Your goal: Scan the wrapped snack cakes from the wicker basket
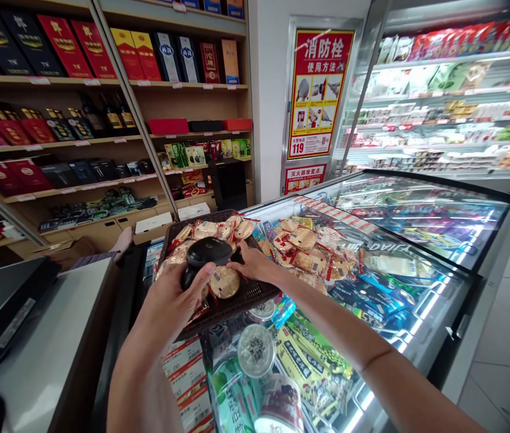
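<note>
My left hand (171, 300) is wrapped round a black handheld barcode scanner (210, 250), its head over a dark woven basket (255, 294). Several round biscuits in clear wrappers with red ties lie in the basket. Just right of the scanner, my right hand (251, 262) reaches in, fingers bent and thumb at the upper edge of a wrapped biscuit (225, 282). It appears to pinch that packet; the fingertips are partly hidden. More wrapped biscuits (304, 239) sit in a heap on the freezer glass to the right of the basket.
Beneath the basket is a glass-topped chest freezer (421, 319) with bagged and tubbed frozen goods inside. A white counter (70, 337) with a black device (6, 307) stands at left. Shelves of boxed bottles (70, 84) line the back; a lit chiller (444, 120) stands back right.
</note>
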`<state>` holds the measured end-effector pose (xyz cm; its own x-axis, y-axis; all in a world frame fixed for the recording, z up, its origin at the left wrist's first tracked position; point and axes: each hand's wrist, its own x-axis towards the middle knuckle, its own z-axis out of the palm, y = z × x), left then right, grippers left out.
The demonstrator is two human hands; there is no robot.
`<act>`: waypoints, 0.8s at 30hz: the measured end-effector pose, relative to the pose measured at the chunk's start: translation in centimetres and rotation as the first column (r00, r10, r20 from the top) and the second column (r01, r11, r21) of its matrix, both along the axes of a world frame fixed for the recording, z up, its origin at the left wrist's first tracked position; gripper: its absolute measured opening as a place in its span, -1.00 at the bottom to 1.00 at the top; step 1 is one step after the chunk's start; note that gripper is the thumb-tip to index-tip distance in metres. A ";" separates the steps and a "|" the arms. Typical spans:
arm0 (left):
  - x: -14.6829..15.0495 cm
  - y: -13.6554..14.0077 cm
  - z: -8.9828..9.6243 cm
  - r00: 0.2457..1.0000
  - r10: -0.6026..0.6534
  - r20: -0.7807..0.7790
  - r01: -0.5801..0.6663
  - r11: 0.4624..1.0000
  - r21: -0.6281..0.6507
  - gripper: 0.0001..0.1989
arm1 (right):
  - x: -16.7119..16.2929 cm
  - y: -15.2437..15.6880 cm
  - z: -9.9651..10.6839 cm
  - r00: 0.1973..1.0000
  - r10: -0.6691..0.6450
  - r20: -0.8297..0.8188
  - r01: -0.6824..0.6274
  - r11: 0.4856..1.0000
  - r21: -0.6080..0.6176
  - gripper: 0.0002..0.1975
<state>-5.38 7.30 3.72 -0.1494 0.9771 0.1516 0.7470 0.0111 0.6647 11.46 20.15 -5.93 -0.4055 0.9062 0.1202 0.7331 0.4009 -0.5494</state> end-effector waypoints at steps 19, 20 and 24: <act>-0.4 0.0 0.4 0.966 -0.027 -0.256 0.018 0.999 -0.037 -0.39 | 2.9 0.2 3.6 0.870 -0.145 -0.472 0.031 0.970 -0.242 -0.60; -0.3 0.0 0.4 0.967 -0.022 -0.254 0.015 0.999 -0.029 -0.40 | 3.2 0.3 3.7 0.858 -0.140 -0.495 0.028 0.973 -0.228 -0.60; -0.2 0.0 0.4 0.962 0.002 -0.273 0.001 1.000 0.009 -0.40 | 3.7 0.3 4.3 0.820 -0.075 -0.568 -0.043 0.981 -0.192 -0.61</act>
